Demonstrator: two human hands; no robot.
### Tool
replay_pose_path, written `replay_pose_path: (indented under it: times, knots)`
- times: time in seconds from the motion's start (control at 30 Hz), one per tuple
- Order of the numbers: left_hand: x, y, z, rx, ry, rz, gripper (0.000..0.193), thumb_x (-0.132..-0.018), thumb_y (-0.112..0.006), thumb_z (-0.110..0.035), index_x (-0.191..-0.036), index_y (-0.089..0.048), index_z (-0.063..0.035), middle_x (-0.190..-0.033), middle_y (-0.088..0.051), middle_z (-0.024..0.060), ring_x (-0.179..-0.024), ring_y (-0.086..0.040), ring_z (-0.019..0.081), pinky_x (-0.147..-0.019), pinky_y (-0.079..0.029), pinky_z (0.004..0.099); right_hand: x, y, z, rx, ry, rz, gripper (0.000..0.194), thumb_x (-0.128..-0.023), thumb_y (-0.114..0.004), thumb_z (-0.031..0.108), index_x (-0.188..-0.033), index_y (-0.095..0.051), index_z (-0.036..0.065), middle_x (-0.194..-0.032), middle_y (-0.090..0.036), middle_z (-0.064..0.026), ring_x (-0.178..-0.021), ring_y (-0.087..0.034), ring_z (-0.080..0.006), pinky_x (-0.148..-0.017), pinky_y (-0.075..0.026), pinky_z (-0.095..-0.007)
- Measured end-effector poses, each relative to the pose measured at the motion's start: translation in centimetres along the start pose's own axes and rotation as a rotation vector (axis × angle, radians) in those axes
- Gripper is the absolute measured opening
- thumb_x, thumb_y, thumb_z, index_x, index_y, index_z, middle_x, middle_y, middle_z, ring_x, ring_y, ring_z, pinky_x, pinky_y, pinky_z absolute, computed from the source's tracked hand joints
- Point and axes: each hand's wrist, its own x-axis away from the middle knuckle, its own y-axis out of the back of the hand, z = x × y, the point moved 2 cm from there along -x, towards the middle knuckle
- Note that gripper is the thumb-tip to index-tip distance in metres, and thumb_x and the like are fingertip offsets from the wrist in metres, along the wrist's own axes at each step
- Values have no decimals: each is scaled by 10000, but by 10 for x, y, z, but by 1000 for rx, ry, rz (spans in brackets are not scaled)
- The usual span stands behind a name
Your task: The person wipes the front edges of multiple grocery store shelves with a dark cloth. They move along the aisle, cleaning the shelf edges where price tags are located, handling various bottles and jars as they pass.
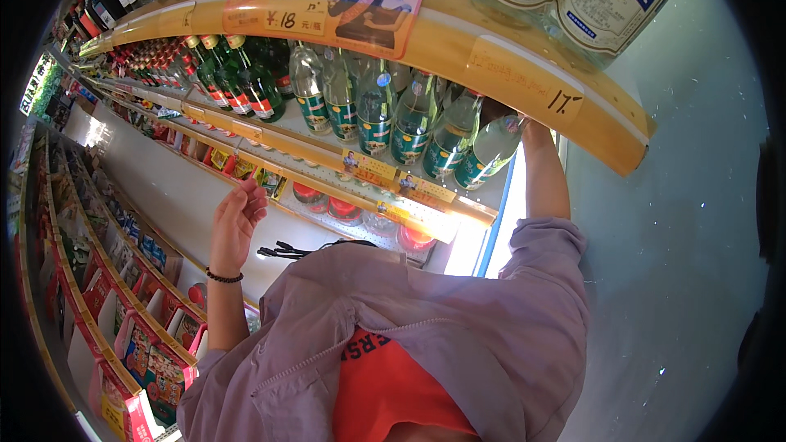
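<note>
My left hand (241,212) is raised at the left, palm up with loosely curled fingers, and nothing is plainly in it. A dark bead bracelet (225,277) circles that wrist. My right arm reaches up to the shelf of glass bottles. Only the edge of my right hand (529,125) shows, beside the neck of the rightmost green-labelled clear bottle (490,152); its fingers are hidden behind the bottle and the upper shelf edge. More such bottles (376,113) stand in a row, with green glass bottles (253,83) to their left.
The curved yellow edge (454,43) of the upper shelf overhangs the bottles, with large clear bottles (605,6) above it. Red-lidded jars (345,209) sit on a lower shelf. Packaged goods fill another shelf unit (101,307) at the left. A smooth pale surface (663,245) lies at the right.
</note>
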Motion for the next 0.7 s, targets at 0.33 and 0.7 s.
replay_pose_path:
  times: [0.33,0.7]
  knots:
    - [-7,4,0,2,2,-20,358,-1023,-537,-259,-1265,-564,3,-1090,-663,63,-950,-632,143,-834,-523,277,4,-3,-8,-103,-20,-28,411,-814,-763,243,-1179,-645,92,-1097,-688,-35,-977,-653,-175,-798,-549,-336]
    - [-8,24,-3,41,-26,-42,341,-1017,-539,-237,-1250,-573,10,-1091,-671,72,-942,-636,149,-826,-527,282,19,9,-10,-436,-64,-14,409,-815,-766,251,-1179,-648,106,-1092,-692,-29,-963,-665,-185,-779,-561,-340]
